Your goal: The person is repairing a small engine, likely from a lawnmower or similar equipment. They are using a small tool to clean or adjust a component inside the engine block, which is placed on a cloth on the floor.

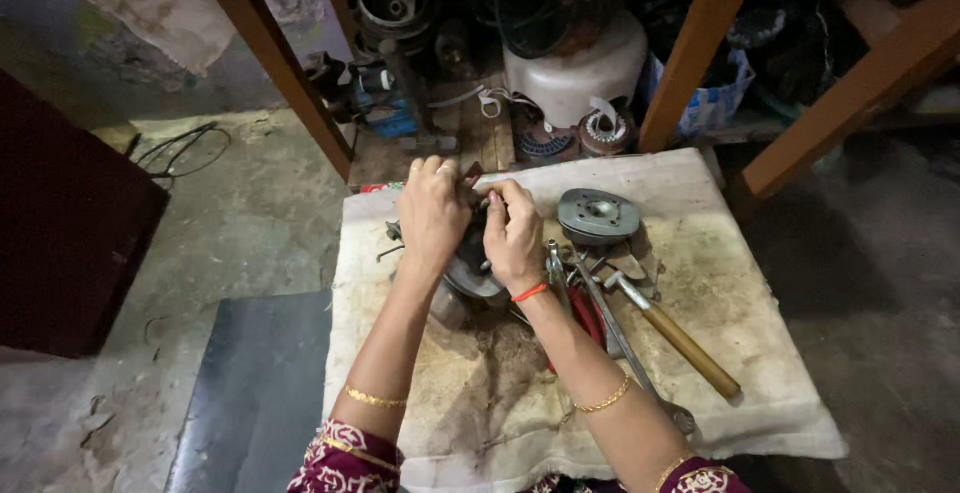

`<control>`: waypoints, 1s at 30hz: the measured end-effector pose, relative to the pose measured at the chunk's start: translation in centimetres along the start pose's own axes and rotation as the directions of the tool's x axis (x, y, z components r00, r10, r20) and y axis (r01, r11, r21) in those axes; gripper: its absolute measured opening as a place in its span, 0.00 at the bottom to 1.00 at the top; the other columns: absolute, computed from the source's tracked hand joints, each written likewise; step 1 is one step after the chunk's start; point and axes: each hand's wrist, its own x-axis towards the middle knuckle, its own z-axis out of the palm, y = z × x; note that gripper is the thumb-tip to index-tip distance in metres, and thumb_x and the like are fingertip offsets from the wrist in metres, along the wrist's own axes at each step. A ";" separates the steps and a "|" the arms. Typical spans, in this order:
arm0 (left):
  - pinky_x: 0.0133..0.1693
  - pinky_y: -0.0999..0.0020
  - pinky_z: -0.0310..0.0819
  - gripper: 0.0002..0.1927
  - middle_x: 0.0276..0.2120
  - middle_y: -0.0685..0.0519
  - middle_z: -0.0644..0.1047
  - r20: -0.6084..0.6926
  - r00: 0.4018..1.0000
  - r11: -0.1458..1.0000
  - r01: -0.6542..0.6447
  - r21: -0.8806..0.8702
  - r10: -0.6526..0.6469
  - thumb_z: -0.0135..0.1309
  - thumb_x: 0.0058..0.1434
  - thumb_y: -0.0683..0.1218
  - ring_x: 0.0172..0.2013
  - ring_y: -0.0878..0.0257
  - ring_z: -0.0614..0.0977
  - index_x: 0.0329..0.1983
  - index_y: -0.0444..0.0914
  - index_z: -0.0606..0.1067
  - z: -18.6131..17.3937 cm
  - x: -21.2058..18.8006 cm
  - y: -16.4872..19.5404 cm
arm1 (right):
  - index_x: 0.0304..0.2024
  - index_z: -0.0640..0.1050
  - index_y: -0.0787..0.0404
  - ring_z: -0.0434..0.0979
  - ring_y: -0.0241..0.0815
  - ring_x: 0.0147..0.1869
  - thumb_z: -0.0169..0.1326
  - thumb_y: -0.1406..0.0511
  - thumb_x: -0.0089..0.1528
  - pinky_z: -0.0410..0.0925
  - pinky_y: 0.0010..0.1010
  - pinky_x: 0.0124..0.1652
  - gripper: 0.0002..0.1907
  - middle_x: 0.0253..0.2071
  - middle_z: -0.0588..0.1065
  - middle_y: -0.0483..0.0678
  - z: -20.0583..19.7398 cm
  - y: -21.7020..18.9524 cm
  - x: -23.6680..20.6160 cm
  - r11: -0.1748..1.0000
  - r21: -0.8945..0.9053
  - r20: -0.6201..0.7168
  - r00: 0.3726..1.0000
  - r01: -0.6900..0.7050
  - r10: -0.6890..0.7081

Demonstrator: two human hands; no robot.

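Both my hands work close together over a round metal motor part (468,278) that lies on a stained white cloth (740,313). My left hand (432,211) is curled over the part's top and pinches something small and dark at the fingertips. My right hand (512,233) meets it from the right, fingers closed on the same small piece. What that piece is stays hidden by the fingers. A red thread circles my right wrist, and gold bangles show on both forearms.
To the right on the cloth lie a grey round metal cover (598,215), a wooden-handled hammer (675,335), pliers and a long wrench (625,348). Wooden frame legs (275,58) stand behind, with a white tank (578,68) and motor parts underneath. A dark metal sheet (255,393) lies at the left.
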 end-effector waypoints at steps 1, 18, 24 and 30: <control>0.38 0.50 0.72 0.06 0.36 0.45 0.75 0.014 1.000 1.000 0.019 -0.003 -0.019 0.59 0.55 0.40 0.42 0.44 0.75 0.34 0.36 0.74 0.2 0.3 0.1 | 0.43 0.77 0.65 0.79 0.54 0.48 0.46 0.72 0.67 0.71 0.39 0.48 0.08 0.42 0.79 0.55 -0.1 0.0 0.0 1.000 0.014 0.001 1.000 0.000 0.000; 0.38 0.50 0.71 0.06 0.35 0.46 0.75 -0.039 0.997 0.998 0.064 -0.004 -0.064 0.58 0.54 0.39 0.42 0.44 0.75 0.34 0.37 0.74 -1.0 -0.8 -0.5 | 0.42 0.76 0.64 0.78 0.53 0.45 0.47 0.71 0.67 0.70 0.39 0.46 0.07 0.38 0.78 0.55 0.3 0.0 0.2 0.999 -0.015 0.012 0.999 -0.033 0.034; 0.38 0.50 0.71 0.10 0.36 0.46 0.75 -0.014 1.000 0.999 0.027 -0.019 -0.027 0.57 0.50 0.37 0.42 0.44 0.75 0.36 0.36 0.74 0.1 -0.2 0.0 | 0.43 0.77 0.65 0.78 0.54 0.46 0.46 0.71 0.66 0.70 0.39 0.47 0.08 0.40 0.78 0.56 -0.4 0.3 0.0 1.000 -0.021 0.006 1.000 -0.009 0.009; 0.36 0.51 0.70 0.07 0.34 0.47 0.74 -0.051 0.990 0.990 0.131 -0.048 -0.133 0.60 0.55 0.39 0.39 0.45 0.76 0.31 0.37 0.72 -4.5 -3.4 0.5 | 0.40 0.77 0.65 0.79 0.52 0.43 0.47 0.70 0.66 0.71 0.38 0.44 0.07 0.37 0.78 0.55 0.2 -0.2 0.2 0.997 -0.019 0.000 0.997 -0.079 0.079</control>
